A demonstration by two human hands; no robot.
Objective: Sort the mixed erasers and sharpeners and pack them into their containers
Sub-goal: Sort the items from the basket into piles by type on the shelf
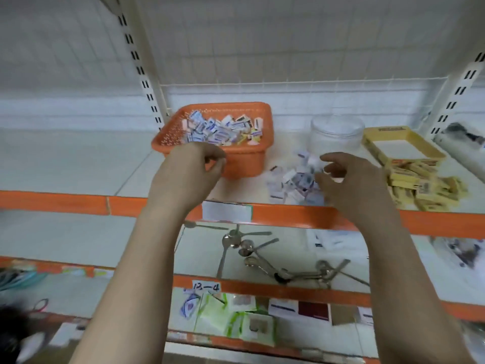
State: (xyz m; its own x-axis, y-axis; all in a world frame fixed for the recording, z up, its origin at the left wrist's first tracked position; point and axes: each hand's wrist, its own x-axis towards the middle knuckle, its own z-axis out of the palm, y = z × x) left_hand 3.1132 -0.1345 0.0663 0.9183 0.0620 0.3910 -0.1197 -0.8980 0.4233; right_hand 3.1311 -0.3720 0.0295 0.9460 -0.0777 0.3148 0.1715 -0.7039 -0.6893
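An orange basket (237, 164) on the shelf holds several mixed small packaged items (220, 130). To its right a loose pile of white erasers (291, 183) lies in front of a clear plastic jar (337, 134). Further right, an open yellow box (374, 145) stands behind a heap of small yellow packs (422, 186). My left hand (194, 166) hovers at the basket's front rim with fingers loosely curled, and nothing shows in it. My right hand (350, 179) is curled over the right side of the white pile, and a white piece shows between thumb and fingers.
The shelf has an orange front edge (78, 203) and slotted uprights (144, 82) at both sides. The shelf below carries several metal spoons (249, 248), and a lower one holds paper packets (236, 316). A crumpled plastic bag (462, 137) lies at the far right.
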